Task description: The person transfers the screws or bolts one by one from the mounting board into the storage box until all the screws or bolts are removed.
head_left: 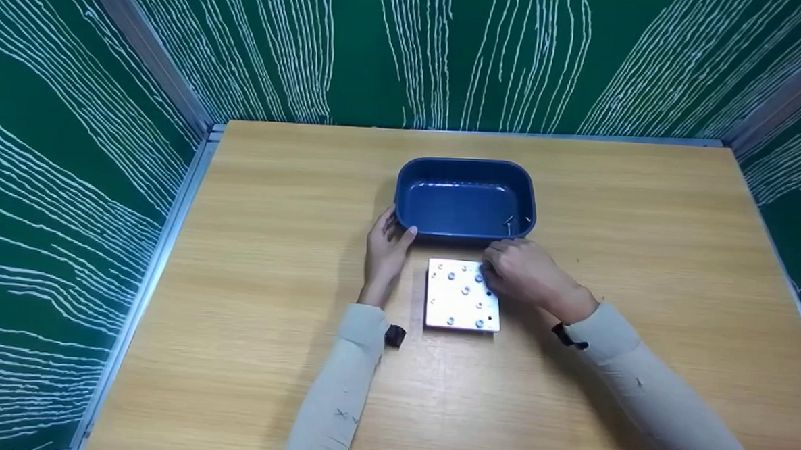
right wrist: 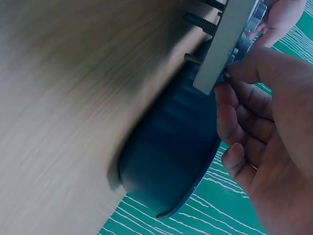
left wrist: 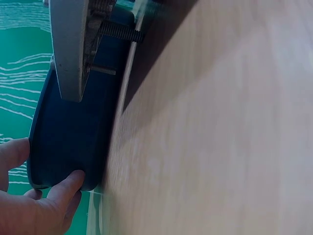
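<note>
A silver metal plate (head_left: 443, 301) carries several bolts, their heads on top. In the right wrist view, threaded shanks (right wrist: 200, 22) stick out below the plate. My right hand (head_left: 530, 274) is at the plate's far right corner. Its thumb and index finger pinch a small screw (right wrist: 226, 75) at the plate's upper face, mostly hidden by the fingertips. My left hand (head_left: 386, 251) holds the near left corner of a dark blue plastic bin (head_left: 464, 236), thumb and fingers on either side of that corner.
A few small screws (head_left: 509, 224) lie in the bin's near right corner. The bin stands behind the plate on a wooden table (head_left: 270, 267). Green panels (head_left: 360, 54) with white lines rise beyond the table's back and side edges.
</note>
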Available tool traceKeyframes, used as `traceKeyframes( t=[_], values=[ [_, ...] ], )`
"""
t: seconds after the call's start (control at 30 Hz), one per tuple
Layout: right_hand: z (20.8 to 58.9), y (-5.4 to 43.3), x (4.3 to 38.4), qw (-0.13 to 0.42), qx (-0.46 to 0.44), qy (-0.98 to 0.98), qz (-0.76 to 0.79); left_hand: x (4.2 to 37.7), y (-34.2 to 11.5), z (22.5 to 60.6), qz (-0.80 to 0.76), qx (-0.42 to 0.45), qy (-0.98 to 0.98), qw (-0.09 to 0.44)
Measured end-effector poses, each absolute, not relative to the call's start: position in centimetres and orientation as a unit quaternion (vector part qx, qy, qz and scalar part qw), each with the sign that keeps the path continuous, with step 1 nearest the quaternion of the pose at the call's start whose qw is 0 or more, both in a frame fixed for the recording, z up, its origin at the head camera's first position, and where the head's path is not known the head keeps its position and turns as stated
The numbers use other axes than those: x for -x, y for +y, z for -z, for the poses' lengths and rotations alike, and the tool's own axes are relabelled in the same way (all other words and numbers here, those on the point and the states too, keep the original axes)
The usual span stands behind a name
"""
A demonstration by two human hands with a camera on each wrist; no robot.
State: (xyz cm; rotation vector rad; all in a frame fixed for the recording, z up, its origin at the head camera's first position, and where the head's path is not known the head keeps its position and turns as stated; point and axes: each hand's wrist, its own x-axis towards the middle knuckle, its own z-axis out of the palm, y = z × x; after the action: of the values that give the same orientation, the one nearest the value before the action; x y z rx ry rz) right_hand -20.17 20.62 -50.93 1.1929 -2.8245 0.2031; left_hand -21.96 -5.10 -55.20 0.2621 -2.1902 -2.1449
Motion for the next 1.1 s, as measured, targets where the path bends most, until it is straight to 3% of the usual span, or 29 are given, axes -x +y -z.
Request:
traceKeyframes(
  t=[0.73,1.1],
  values=[
    [50.75,20.25,20.78,0.023,-0.419,-0.905,-0.073,21.96,-4.94,55.26,0.721,-0.081,-0.687,0.046],
    [50.97,20.12,21.00,-0.028,-0.398,-0.911,-0.109,22.01,-5.01,55.30,0.711,-0.085,-0.697,0.039]
  ],
)
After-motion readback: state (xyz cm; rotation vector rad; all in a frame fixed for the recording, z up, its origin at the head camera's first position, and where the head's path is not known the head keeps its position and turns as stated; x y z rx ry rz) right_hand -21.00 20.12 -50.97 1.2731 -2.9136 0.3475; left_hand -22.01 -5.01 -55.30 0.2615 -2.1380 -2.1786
